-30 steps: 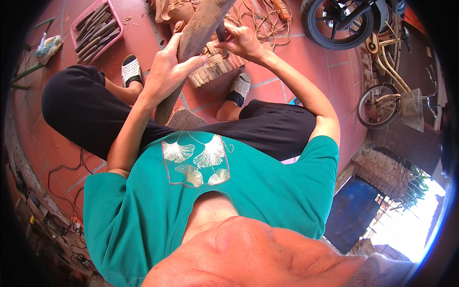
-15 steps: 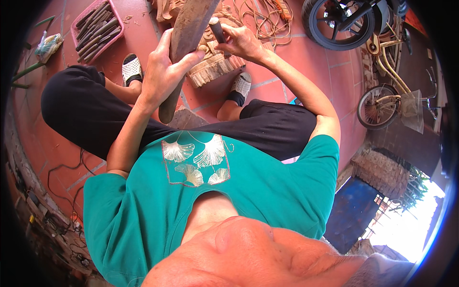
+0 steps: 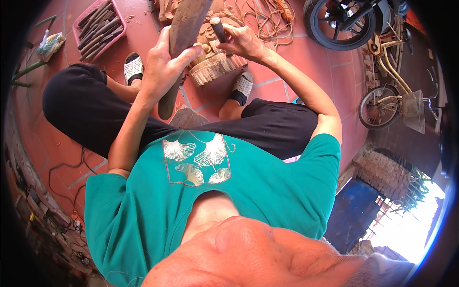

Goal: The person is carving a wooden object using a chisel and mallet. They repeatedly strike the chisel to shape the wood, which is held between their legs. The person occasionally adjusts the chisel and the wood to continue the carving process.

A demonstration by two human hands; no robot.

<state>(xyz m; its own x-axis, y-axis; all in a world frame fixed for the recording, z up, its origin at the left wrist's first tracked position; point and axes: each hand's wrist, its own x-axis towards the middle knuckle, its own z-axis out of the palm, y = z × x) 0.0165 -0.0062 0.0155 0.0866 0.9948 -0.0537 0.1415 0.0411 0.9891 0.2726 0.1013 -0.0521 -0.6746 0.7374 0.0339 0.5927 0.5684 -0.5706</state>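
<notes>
Left of the left-hand grip, a pink basket (image 3: 122,20) held dark tools (image 3: 100,31). The left hand (image 3: 161,62) clasped a long wooden bat (image 3: 188,26). Between the two grips, on the floor side, lay a carved wood block (image 3: 210,68). The right hand (image 3: 245,44) gripped a dark chisel-like handle (image 3: 218,30), pale end up, tip hidden. Good control probably meant steadying that handle and keeping the bat square to its end, clear of fingers.

At upper centre of the frame, the left grip (image 3: 160,67) is clasping with its thumb (image 3: 188,56) pointing rightward, while the right grip (image 3: 245,43) is pinching with fingers (image 3: 234,32) turned leftward, its forearm (image 3: 299,81) slanting down rightward.
</notes>
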